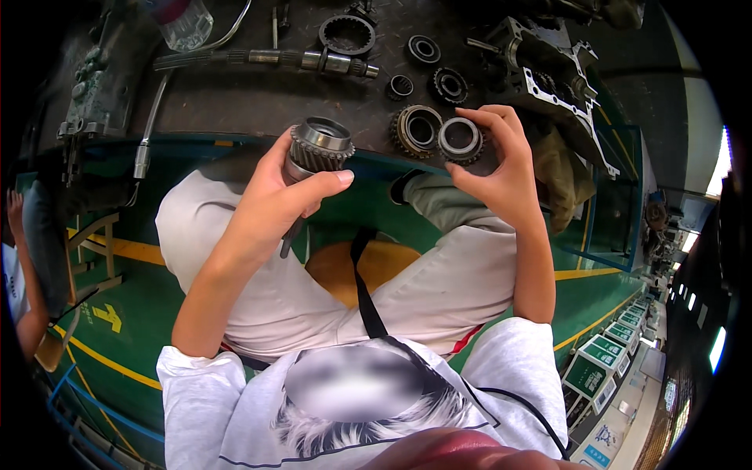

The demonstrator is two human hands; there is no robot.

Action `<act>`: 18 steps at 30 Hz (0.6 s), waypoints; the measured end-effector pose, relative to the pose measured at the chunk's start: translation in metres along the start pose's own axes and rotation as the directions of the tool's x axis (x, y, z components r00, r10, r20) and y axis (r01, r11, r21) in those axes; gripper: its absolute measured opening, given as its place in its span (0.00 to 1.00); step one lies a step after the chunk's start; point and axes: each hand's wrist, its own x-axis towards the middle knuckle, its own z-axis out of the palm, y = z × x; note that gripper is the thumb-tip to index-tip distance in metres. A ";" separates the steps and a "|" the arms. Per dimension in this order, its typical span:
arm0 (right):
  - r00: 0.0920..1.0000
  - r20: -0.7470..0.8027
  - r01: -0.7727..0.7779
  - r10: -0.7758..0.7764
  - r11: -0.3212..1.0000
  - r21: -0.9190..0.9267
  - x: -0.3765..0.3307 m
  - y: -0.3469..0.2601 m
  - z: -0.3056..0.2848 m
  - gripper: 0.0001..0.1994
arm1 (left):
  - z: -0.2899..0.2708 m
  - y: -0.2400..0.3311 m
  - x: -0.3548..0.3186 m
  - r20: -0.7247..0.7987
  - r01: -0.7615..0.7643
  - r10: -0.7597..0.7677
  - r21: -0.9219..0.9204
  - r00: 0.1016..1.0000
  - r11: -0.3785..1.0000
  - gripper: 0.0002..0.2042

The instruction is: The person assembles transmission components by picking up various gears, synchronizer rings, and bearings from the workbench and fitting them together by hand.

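My left hand [270,200] grips a steel shaft whose toothed gear head [319,146] points up toward the bench edge. My right hand [501,168] pinches a small dark toothed ring [460,140] between thumb and fingers, just right of the gear head. A brass-coloured ring gear [416,130] lies on the bench beside that ring. Both hands hover over my lap, close to the bench's front edge.
The dark workbench [235,98] carries a long splined shaft [266,59], a large gear ring [346,34], several bearings [424,49] and a gearbox housing [548,70]. A clear bottle [185,22] stands at the back left. Another person's arm [19,258] shows at far left.
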 end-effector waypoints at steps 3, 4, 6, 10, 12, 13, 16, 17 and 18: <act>1.000 0.016 0.024 -0.023 0.994 -0.103 0.004 -0.009 0.000 0.26 | 0.000 -0.001 0.001 0.015 0.011 -0.010 -0.005 1.000 1.000 0.21; 0.999 -0.018 0.036 -0.038 0.996 -0.083 0.005 -0.008 0.001 0.26 | 0.000 -0.001 0.001 0.010 0.013 -0.013 -0.007 1.000 1.000 0.21; 0.998 -0.055 0.026 -0.030 0.998 -0.059 0.007 -0.010 0.001 0.25 | 0.000 0.000 0.001 0.003 0.016 -0.016 -0.009 1.000 1.000 0.21; 0.999 -0.040 0.024 -0.026 0.998 -0.055 0.009 -0.013 -0.001 0.24 | 0.001 0.000 0.000 0.006 0.010 -0.010 -0.009 1.000 1.000 0.21; 0.996 -0.070 0.055 -0.053 0.998 0.029 0.011 -0.013 -0.001 0.24 | -0.001 0.000 0.000 0.008 0.004 -0.004 -0.014 1.000 1.000 0.22; 0.996 -0.067 0.055 -0.053 0.998 0.029 0.011 -0.013 -0.001 0.24 | -0.001 0.000 0.000 0.016 0.003 -0.003 -0.020 1.000 1.000 0.22; 0.998 -0.055 0.037 -0.041 0.997 -0.072 0.012 -0.016 -0.001 0.25 | -0.001 0.001 -0.001 0.026 -0.011 0.012 -0.022 1.000 1.000 0.22; 0.997 -0.020 0.065 -0.068 0.991 -0.119 0.013 -0.016 -0.001 0.26 | -0.001 0.001 -0.001 0.029 -0.026 0.027 -0.016 0.999 1.000 0.22; 0.995 0.017 0.095 -0.094 0.982 -0.164 0.014 -0.016 -0.001 0.26 | -0.001 0.001 -0.001 0.028 -0.025 0.026 -0.017 0.999 1.000 0.22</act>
